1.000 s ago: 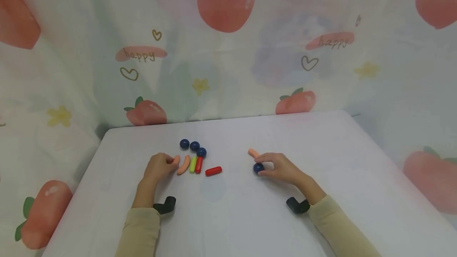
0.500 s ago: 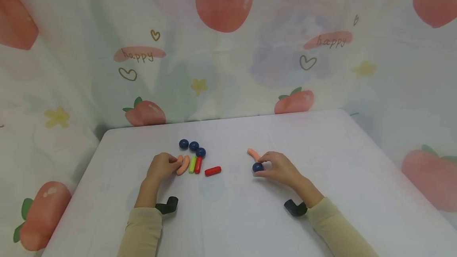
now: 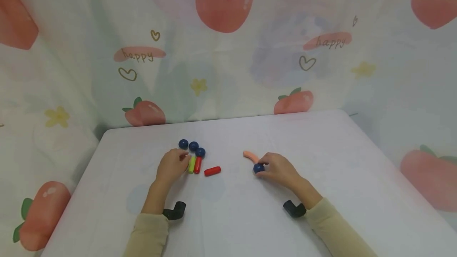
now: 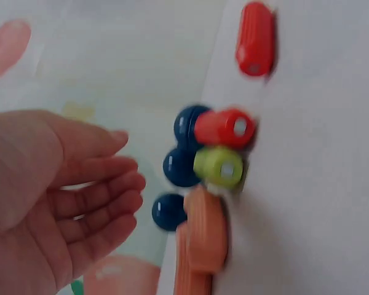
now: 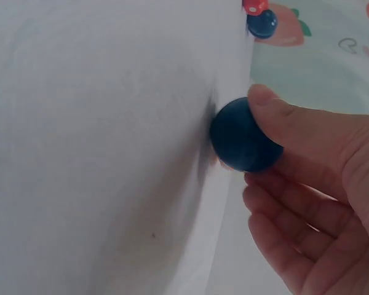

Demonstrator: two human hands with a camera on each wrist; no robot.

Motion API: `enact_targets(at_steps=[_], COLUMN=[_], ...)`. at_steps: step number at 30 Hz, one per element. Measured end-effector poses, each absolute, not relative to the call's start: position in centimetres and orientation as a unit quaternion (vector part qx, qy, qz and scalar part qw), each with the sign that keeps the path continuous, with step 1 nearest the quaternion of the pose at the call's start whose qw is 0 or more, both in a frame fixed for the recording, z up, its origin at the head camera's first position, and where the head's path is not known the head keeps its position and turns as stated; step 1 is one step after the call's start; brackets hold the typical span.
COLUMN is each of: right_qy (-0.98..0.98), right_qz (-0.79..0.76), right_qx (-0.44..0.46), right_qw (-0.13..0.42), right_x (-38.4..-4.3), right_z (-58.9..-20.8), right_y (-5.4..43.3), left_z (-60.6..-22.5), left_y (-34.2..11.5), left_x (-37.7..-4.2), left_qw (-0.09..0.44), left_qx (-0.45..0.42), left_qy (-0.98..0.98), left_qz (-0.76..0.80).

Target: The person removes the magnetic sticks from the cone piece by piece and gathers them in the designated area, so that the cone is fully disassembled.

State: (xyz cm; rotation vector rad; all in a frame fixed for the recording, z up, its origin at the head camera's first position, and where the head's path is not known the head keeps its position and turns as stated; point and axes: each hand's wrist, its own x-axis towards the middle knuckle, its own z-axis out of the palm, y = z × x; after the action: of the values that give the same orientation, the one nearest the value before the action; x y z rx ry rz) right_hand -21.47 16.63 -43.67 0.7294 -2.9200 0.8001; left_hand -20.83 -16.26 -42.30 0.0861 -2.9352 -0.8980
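My left hand (image 3: 173,165) hovers over the left group of pieces, fingers loosely bent and holding nothing. In the left wrist view two curved orange sticks (image 4: 207,230) lie side by side; the head view hides them behind this hand. Beside them are a short yellow-green stick (image 4: 220,167) and a red stick (image 4: 226,127). My right hand (image 3: 281,168) pinches a dark blue ball (image 5: 243,135) between thumb and fingers, at the tabletop. Just beyond that ball a curved orange stick (image 3: 250,156) lies on the table, its near end partly hidden by the fingers.
Three more blue balls (image 3: 193,146) sit in a slanting row behind the sticks. Another red stick (image 3: 212,171) lies apart, to the right of the group. The white table (image 3: 228,217) ends at a fruit-printed curtain (image 3: 228,70). A black wrist mount (image 3: 175,211) sits by each sleeve.
My left hand has let go of the leftmost curved orange stick and moved right, over the group. The right hand stays on the ball; the orange stick near it has shifted slightly left.
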Motion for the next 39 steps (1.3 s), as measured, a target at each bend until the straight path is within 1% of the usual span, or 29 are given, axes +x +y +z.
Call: enact_targets(at_steps=[3, 8, 12, 17, 22, 26, 34, 39], right_qy=[-0.93, -0.916, -0.908, -0.909, -0.908, -0.906, -0.906, -0.913], right_qz=[0.264, 0.27, 0.267, 0.257, 0.26, 0.262, 0.263, 0.257], right_qx=[0.254, 0.298, 0.321, 0.325, 0.325, 0.329, 0.329, 0.314], right_qw=[-0.005, -0.015, -0.02, -0.041, -0.051, -0.049, -0.048, -0.05], right_x=[-21.4, -21.5, -21.3, -20.9, -20.5, -20.4, -20.5, -20.4], right_z=[-43.4, -43.2, -43.1, -42.9, -42.9, -42.9, -43.0, -43.0], right_y=[17.0, 17.4, 17.6, 17.5, 17.6, 17.5, 17.6, 17.6], left_z=[-42.2, -42.0, -42.8, -44.3, -45.1, -45.4, -45.3, -45.3], left_y=[-14.5, -11.6, -9.0, -6.1, -3.9, -3.1, -2.9, -3.5], left_x=[-20.1, -19.7, -20.2, -20.8, -21.1, -21.3, -21.1, -19.6], left_qw=[0.045, 0.036, 0.04, 0.054, 0.051, 0.036, -0.01, -0.036], left_qx=[-0.054, -0.159, -0.225, -0.273, -0.274, -0.264, -0.219, -0.184], left_qy=[-0.957, -0.952, -0.949, -0.945, -0.947, -0.951, -0.956, -0.953], left_qz=[-0.28, -0.258, -0.217, -0.17, -0.16, -0.159, -0.194, -0.237])
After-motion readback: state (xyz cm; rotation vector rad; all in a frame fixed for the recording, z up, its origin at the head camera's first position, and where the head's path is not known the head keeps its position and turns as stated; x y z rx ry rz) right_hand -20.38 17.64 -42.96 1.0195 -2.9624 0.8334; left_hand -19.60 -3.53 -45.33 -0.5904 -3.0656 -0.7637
